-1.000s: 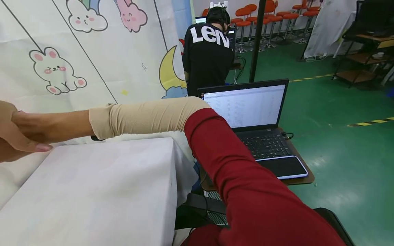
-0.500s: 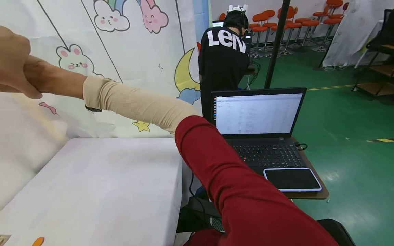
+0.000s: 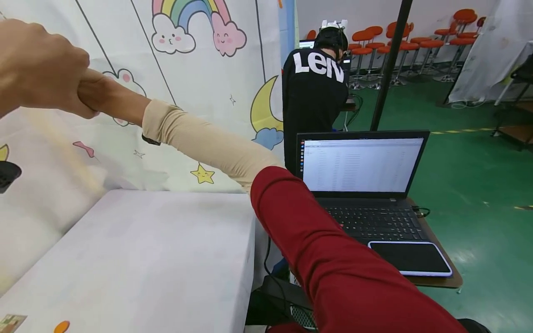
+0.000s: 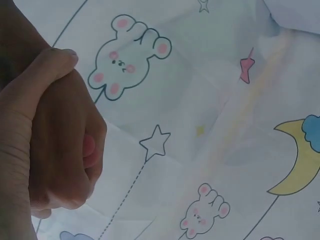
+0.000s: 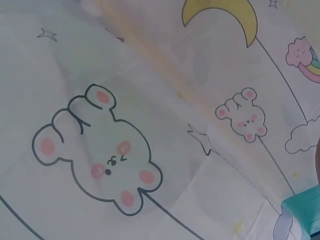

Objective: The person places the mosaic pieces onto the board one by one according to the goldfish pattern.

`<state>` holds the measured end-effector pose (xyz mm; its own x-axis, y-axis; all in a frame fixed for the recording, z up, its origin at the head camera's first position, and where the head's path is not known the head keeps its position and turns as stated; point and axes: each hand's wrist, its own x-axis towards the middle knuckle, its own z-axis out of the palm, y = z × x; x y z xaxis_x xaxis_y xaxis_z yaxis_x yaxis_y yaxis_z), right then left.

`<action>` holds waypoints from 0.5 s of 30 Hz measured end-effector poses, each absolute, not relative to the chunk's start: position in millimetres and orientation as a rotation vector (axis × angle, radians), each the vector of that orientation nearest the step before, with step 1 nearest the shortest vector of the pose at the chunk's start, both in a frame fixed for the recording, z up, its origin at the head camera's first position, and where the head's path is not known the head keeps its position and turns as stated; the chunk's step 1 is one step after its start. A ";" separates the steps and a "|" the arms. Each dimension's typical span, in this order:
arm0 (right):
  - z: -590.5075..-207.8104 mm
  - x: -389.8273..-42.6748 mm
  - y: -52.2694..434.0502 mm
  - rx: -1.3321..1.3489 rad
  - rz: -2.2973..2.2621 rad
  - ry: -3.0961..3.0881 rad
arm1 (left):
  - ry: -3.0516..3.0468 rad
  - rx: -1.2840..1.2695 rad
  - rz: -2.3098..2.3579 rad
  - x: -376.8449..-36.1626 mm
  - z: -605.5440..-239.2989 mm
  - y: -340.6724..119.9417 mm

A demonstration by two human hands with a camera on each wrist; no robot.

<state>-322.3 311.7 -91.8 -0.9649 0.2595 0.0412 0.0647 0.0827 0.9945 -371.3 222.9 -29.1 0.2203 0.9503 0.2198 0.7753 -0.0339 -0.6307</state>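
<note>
At the left of the head view my left hand [image 3: 46, 74] grips my right hand, which it mostly hides; the bare right wrist [image 3: 97, 92] comes out from under it. In the left wrist view the left thumb [image 4: 45, 75] lies across the back of my right hand [image 4: 65, 145]. The right fingers look curled, with a pinkish fingertip showing. Anything inside that fist is hidden. My right arm, in a red sleeve [image 3: 333, 254] and beige undersleeve [image 3: 208, 143], stretches across the view. A sliver of a hand [image 5: 318, 162] and a teal thing [image 5: 302, 212] edge the right wrist view.
Below lies a white-covered table [image 3: 158, 259] with an orange oval piece [image 3: 61, 326] and a small picture card [image 3: 12, 322]. A cartoon-printed curtain [image 3: 216, 111] hangs behind. At right are a laptop [image 3: 358, 166], a phone [image 3: 410, 258] and a person in black [image 3: 314, 97].
Both hands have risen together from near the table's left edge to the upper left. The view has shifted left, and the orange piece and card have come into sight.
</note>
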 end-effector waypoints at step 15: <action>-85.1 -326.3 289.5 0.167 2.199 2.218 | -1.653 -1.780 0.295 -370.2 -31.6 170.5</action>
<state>-326.3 289.5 -85.1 -0.9942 0.0854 0.0651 0.0658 0.0060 0.9978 -370.2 170.5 -31.6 0.1677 0.9460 0.2775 0.7919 0.0384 -0.6095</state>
